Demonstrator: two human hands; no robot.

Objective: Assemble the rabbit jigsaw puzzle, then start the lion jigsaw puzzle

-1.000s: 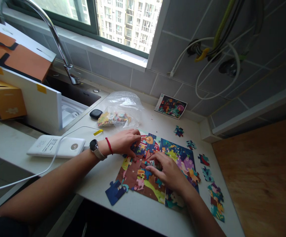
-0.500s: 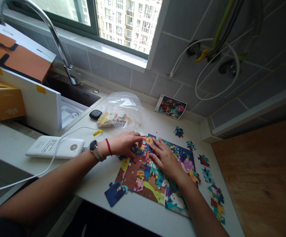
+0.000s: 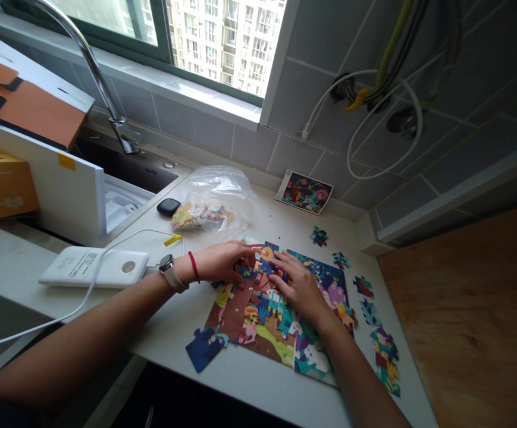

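Note:
A partly joined, colourful jigsaw puzzle lies flat on the counter under both hands. My left hand bends over its upper left part, thumb and fingers curved and apart, with a gap between them. Whether those fingertips touch a piece is hard to make out. My right hand rests flat on the middle of the puzzle, fingers stretched out and holding nothing. At the lower left, a dark blue puzzle piece overlaps the puzzle's edge. Loose pieces, among them a red and blue one, line the right side.
A picture card leans against the tiled wall. Behind my left hand lie a plastic bag of pieces and a black case. A white power bank with a cable sits left, near the sink and boxes.
The view has shifted slightly, moving everything a little left. The fingers of my right hand have drawn somewhat closer together. My left hand stays at nearly the same spot on the puzzle.

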